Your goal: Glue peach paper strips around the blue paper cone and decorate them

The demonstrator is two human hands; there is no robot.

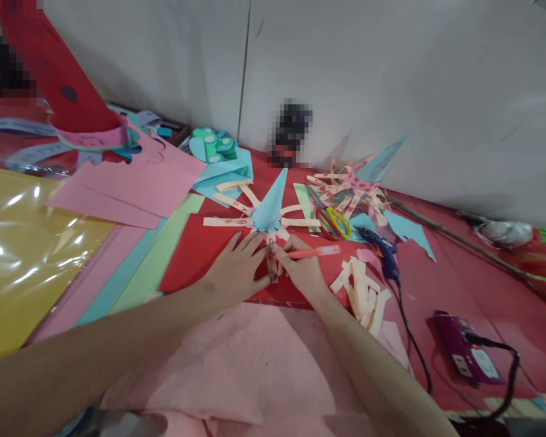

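A light blue paper cone (270, 203) stands on a red sheet (195, 255), with cream paper strips (227, 222) fanned out around its base like rays. My left hand (236, 267) lies flat with spread fingers on the red sheet, pressing a strip just below the cone. My right hand (303, 267) is closed round an orange pen (313, 252), its tip down on that same strip between the two hands. Numbers are written on some strips.
Pink, green, blue and yellow paper sheets (131, 188) lie to the left. Scissors (334, 221), a blue glue gun (384, 252), loose cream strips (364, 291), a second pink strip-star (350, 182) and a purple power strip (464, 349) sit to the right. A white wall stands behind.
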